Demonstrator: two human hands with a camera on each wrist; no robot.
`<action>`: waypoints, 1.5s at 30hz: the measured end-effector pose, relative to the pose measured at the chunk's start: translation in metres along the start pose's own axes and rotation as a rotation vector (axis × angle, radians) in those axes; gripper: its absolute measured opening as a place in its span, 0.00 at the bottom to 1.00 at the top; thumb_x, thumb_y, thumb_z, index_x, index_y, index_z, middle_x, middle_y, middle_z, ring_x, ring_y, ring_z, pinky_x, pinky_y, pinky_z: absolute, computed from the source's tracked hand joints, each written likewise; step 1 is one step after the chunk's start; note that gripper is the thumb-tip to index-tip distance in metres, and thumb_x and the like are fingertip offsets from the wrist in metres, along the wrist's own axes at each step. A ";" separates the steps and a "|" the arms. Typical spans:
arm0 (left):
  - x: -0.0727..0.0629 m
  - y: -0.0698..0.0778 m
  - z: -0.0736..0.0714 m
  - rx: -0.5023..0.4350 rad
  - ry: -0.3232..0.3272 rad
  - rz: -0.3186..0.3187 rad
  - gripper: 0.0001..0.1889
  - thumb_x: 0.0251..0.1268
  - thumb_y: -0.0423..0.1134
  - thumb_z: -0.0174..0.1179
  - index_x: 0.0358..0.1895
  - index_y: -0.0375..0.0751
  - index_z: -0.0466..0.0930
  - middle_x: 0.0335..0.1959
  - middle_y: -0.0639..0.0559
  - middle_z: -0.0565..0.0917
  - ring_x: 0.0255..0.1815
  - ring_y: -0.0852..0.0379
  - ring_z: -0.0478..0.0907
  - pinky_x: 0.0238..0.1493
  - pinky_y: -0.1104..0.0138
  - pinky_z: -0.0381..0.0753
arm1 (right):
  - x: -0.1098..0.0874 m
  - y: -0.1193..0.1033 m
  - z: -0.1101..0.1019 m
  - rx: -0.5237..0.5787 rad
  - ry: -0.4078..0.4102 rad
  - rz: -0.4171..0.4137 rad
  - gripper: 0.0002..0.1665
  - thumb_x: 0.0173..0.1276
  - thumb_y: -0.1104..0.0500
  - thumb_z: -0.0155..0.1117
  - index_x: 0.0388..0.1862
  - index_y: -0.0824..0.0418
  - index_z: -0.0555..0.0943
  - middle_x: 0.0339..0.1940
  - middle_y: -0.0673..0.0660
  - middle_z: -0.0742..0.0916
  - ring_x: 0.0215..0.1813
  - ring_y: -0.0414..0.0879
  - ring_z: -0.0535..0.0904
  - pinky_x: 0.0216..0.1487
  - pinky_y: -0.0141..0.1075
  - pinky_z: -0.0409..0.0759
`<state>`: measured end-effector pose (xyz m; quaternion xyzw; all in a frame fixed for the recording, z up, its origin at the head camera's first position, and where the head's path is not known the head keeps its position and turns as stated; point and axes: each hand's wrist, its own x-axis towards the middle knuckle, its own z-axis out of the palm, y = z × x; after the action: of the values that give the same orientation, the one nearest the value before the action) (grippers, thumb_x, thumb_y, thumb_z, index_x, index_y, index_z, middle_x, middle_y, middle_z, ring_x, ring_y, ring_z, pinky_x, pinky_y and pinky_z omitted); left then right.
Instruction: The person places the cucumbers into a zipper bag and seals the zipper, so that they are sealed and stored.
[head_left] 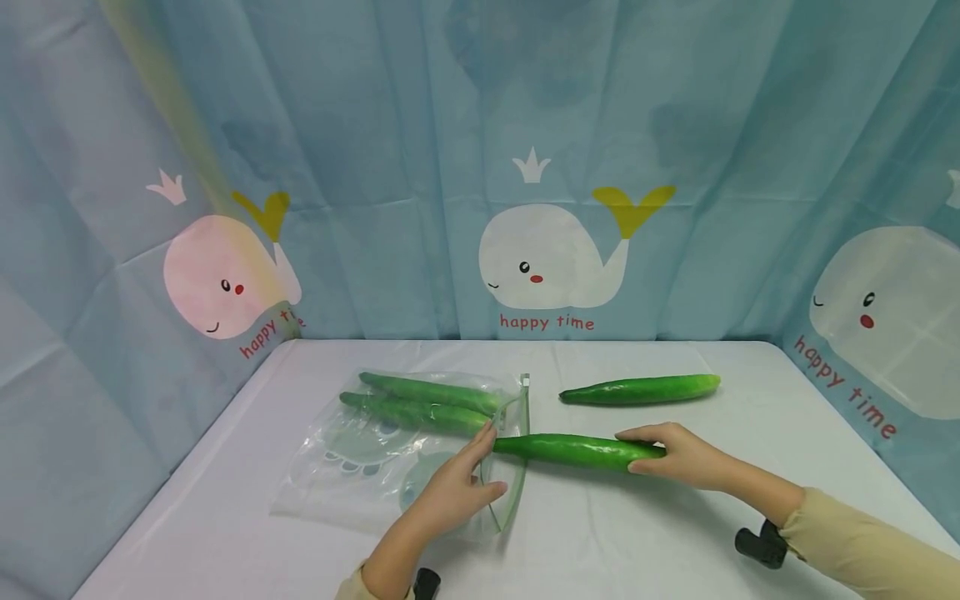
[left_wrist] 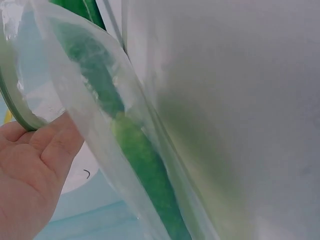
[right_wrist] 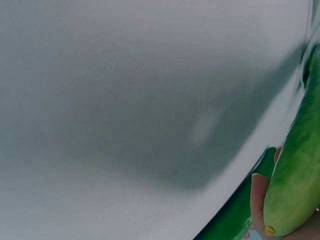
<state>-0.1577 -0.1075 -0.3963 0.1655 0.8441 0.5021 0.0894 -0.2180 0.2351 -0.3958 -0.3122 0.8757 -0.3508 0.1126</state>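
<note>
A clear zip bag (head_left: 360,487) with a green-edged mouth lies on the table, with two cucumbers (head_left: 420,412) inside. My left hand (head_left: 453,492) is at the mouth, thumb and fingers spread; in the left wrist view the hand (left_wrist: 42,160) touches the bag's edge, its fingertips partly hidden by film. My right hand (head_left: 686,457) grips a third cucumber (head_left: 573,451) near its blunt end. The tip of this cucumber points left, at the bag's mouth beside my left fingers. Up close, the right wrist view shows the held cucumber (right_wrist: 295,175) with fingers around its end.
Another cucumber (head_left: 641,389) lies on the white table (head_left: 637,542) behind the held one, to the right of the bag. A blue curtain (head_left: 390,167) printed with whales encloses the table at the back and sides.
</note>
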 end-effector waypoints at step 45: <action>0.000 0.001 0.000 -0.008 -0.003 -0.005 0.38 0.66 0.34 0.61 0.75 0.33 0.53 0.78 0.42 0.47 0.74 0.37 0.53 0.64 0.46 0.68 | 0.042 -0.014 0.037 0.741 -0.100 0.291 0.32 0.74 0.55 0.52 0.68 0.75 0.64 0.49 0.64 0.80 0.37 0.50 0.83 0.27 0.34 0.82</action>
<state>-0.1575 -0.1071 -0.3959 0.1636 0.8424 0.5050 0.0927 -0.2284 0.1805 -0.4123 -0.1397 0.7183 -0.6078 0.3085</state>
